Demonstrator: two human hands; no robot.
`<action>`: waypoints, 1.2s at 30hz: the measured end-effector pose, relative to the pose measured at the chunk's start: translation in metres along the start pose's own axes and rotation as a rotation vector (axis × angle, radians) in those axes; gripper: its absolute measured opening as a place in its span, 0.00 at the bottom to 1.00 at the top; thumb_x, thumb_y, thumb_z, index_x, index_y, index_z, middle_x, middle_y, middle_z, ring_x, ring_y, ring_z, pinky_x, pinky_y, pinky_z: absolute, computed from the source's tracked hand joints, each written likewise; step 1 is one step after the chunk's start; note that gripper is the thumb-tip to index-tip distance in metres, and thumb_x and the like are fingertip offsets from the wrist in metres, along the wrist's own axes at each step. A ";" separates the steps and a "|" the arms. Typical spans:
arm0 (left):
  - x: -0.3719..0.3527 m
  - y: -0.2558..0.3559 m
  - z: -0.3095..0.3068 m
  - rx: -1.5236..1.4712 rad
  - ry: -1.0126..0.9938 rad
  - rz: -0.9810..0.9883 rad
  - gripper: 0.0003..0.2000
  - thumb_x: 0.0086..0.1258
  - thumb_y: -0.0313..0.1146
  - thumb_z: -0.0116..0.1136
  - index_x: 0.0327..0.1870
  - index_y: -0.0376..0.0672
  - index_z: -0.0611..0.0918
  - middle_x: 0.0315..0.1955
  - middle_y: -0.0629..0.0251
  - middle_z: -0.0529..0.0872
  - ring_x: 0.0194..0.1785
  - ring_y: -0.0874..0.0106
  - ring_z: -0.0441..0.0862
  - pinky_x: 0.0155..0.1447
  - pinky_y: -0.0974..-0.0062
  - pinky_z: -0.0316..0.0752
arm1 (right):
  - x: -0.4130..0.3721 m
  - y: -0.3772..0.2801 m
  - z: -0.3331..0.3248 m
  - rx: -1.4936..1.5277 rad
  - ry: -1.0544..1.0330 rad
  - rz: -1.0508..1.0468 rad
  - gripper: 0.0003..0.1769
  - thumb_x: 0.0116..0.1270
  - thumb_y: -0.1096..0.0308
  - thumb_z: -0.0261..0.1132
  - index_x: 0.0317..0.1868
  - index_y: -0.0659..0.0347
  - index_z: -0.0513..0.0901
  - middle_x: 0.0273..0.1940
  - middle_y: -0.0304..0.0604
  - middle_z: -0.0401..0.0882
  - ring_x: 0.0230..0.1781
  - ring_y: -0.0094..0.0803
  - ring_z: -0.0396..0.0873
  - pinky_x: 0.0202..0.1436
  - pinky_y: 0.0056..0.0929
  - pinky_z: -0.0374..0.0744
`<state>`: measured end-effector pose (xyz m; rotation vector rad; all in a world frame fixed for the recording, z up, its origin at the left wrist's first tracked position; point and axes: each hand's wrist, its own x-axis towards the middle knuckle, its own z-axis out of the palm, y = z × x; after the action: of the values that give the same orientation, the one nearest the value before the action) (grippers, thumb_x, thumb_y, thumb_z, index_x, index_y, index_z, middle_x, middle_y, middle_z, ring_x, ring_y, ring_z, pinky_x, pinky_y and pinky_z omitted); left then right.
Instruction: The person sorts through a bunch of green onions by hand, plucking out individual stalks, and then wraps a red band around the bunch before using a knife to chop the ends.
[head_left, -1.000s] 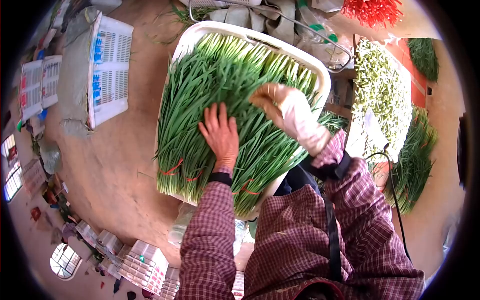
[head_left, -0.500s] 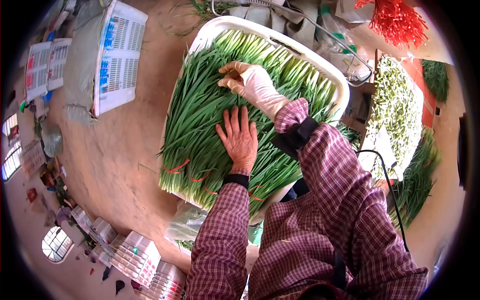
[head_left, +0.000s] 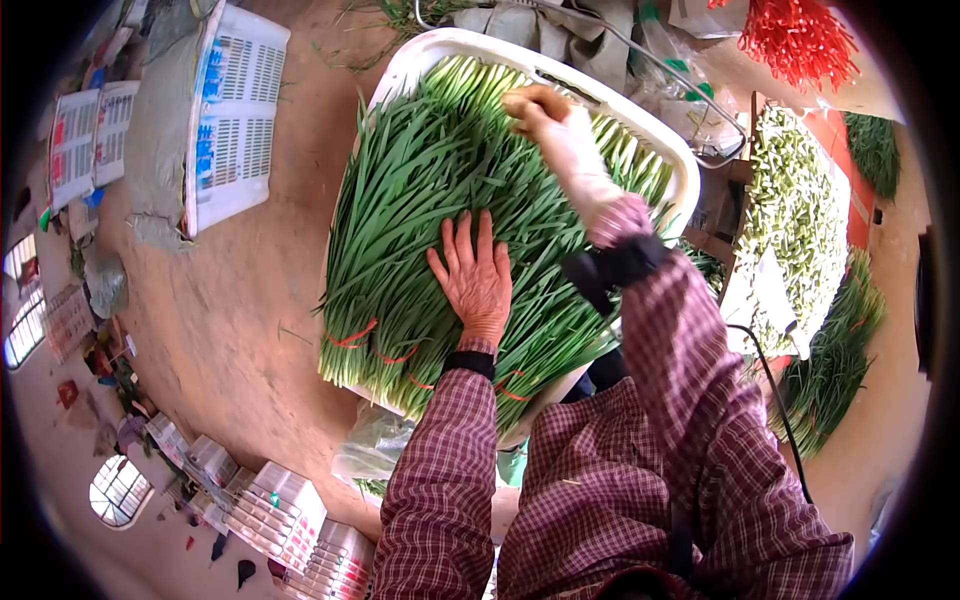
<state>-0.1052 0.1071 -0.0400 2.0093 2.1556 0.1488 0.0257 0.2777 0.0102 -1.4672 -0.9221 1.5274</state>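
Observation:
A white plastic crate (head_left: 685, 200) is packed with long green chives (head_left: 400, 210), their pale stem ends along the far and near sides. My left hand (head_left: 474, 275), bare, lies flat on the leaves near the middle, fingers spread. Above the far part of the crate is my right hand (head_left: 560, 135) in a pale glove, its fingertips brownish. Its fingers are curled closed, and whatever they may hold is hidden. Red ties (head_left: 398, 355) wrap the bundles at the near side.
White crates (head_left: 240, 115) stand on the floor to the left, partly under a grey cover. Red ties (head_left: 797, 45) hang at the upper right. Cut pale-green pieces (head_left: 790, 210) fill a surface on the right, with green bundles (head_left: 825, 370) beside it. A metal bar (head_left: 640, 55) curves behind the crate.
My right hand has moved away from over the middle leaves, up and to the right toward the pale stem ends. My left hand has stayed flat on the chives.

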 end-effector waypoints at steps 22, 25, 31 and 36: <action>0.041 0.010 -0.005 0.039 0.036 0.156 0.22 0.70 0.49 0.57 0.62 0.52 0.76 0.57 0.59 0.72 0.66 0.59 0.66 0.69 0.44 0.53 | -0.189 0.010 -0.106 -0.593 -0.605 0.034 0.11 0.70 0.68 0.61 0.48 0.62 0.85 0.32 0.44 0.86 0.27 0.32 0.84 0.31 0.28 0.82; 0.038 0.014 -0.003 0.047 0.029 0.143 0.22 0.71 0.50 0.55 0.62 0.51 0.76 0.58 0.58 0.72 0.67 0.57 0.64 0.69 0.42 0.53 | -0.151 -0.003 -0.095 -0.507 -0.474 -0.206 0.07 0.69 0.73 0.60 0.41 0.63 0.85 0.30 0.45 0.85 0.27 0.30 0.84 0.28 0.27 0.83; 0.037 0.016 -0.003 0.047 0.002 0.123 0.23 0.71 0.48 0.55 0.63 0.50 0.75 0.58 0.56 0.71 0.68 0.57 0.63 0.69 0.44 0.52 | -0.063 -0.001 -0.043 -0.280 -0.356 -0.054 0.08 0.66 0.78 0.61 0.44 0.65 0.83 0.34 0.42 0.86 0.29 0.22 0.80 0.37 0.24 0.82; 0.037 0.016 0.001 0.048 0.024 0.105 0.21 0.69 0.48 0.55 0.59 0.49 0.77 0.58 0.56 0.72 0.68 0.57 0.64 0.69 0.44 0.52 | -0.012 0.050 0.013 -0.122 -0.248 0.017 0.11 0.67 0.74 0.63 0.48 0.63 0.84 0.37 0.40 0.87 0.33 0.23 0.82 0.42 0.24 0.81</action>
<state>-0.0913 0.1451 -0.0404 2.1593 2.0875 0.1387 0.0097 0.2469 -0.0297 -1.3920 -1.1690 1.7185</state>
